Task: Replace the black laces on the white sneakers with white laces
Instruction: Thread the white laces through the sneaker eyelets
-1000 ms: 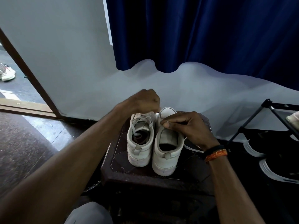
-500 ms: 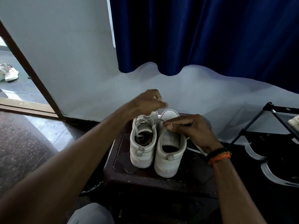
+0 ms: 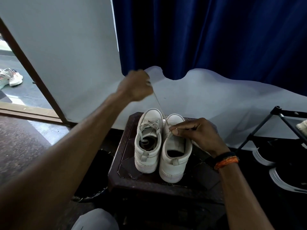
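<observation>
Two sneakers (image 3: 162,145) stand side by side, heels toward the camera, on a dark stool (image 3: 196,176).

Head view: left hand (image 3: 135,87) raised above and left of the pair, fingers curled round a white lace (image 3: 158,103); the lace runs taut down to the right shoe (image 3: 174,155). Likely reason: drawing slack through an eyelet. Right hand (image 3: 197,135) rests over that shoe's tongue, thumb and forefinger pinching the lace near the eyelets, probably bracing it against the pull.

Left shoe (image 3: 147,143) already carries pale lacing. No black lace identifiable.

Uppers smooth, matte, rounded toes, small heel tabs. Lace thin and flat. Stool top glossy, patterned.
</observation>
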